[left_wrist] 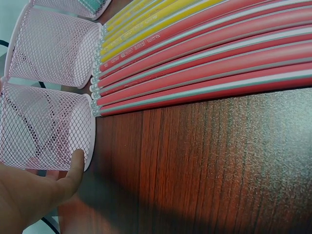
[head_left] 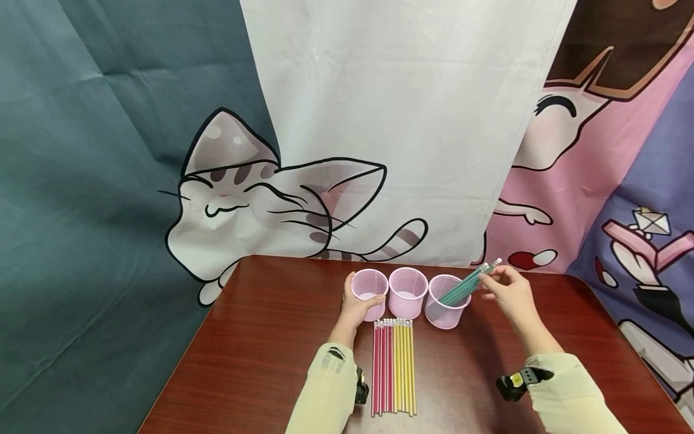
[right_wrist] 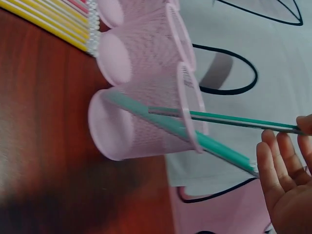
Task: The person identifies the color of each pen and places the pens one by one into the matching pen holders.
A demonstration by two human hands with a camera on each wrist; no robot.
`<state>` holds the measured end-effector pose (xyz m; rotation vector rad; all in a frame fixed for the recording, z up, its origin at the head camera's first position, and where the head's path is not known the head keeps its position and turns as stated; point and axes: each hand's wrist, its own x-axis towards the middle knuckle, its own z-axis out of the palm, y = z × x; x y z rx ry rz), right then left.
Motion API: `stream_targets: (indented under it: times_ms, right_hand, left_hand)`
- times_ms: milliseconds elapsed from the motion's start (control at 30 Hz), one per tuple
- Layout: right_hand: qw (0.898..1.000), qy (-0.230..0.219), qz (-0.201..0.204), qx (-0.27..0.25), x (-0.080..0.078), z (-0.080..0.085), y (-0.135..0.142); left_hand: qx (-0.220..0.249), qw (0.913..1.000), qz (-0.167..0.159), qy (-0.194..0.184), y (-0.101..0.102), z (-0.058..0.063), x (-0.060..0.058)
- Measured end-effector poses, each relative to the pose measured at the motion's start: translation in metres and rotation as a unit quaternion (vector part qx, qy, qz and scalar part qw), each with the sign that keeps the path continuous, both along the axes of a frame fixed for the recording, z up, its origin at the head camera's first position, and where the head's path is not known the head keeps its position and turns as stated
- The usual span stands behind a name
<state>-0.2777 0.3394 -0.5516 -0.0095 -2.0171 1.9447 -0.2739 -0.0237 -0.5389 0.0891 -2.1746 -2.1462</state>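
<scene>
Three pink mesh pencil cups stand in a row at the back of the table. My left hand point(head_left: 355, 304) grips the left cup point(head_left: 370, 283), its thumb across the front; some fingers are hidden behind the mesh. Several green pencils point(head_left: 457, 293) lean in the right cup point(head_left: 446, 319), slanting up to the right. Over that cup's rim, my right hand point(right_wrist: 287, 180) pinches one green pencil point(right_wrist: 234, 121) near its upper end, its lower end inside the cup. The middle cup point(head_left: 408, 301) touches neither hand.
Red pencils point(head_left: 382, 367) and yellow pencils point(head_left: 404, 367) lie side by side in front of the cups, eraser ends toward them. The brown wooden table point(head_left: 260, 361) meets a printed cloth point(head_left: 423, 120) along its back edge.
</scene>
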Motion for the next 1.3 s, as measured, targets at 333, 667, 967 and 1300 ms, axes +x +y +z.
stream_targets:
  times_ms: [333,667,967,1300]
  right_hand:
    - [0.988,-0.133,-0.073,-0.008,-0.005,-0.050,0.001]
    - [0.983,-0.171,-0.065,-0.034,0.021,-0.010,-0.024]
    - [0.979,-0.194,-0.063,-0.027,0.055,0.053,-0.059]
    - [0.965,-0.248,-0.086,0.022,0.054,0.078,-0.072]
  left_hand:
    - [0.002,1.0000,-0.001,0.001,0.002,0.002,0.002]
    - [0.001,1.0000,-0.001,0.005,0.002,0.000,0.001]
    - [0.007,0.9999,-0.001,0.009,0.000,-0.002,0.000]
    - [0.010,0.9999,-0.002,0.005,0.000,-0.001,-0.001]
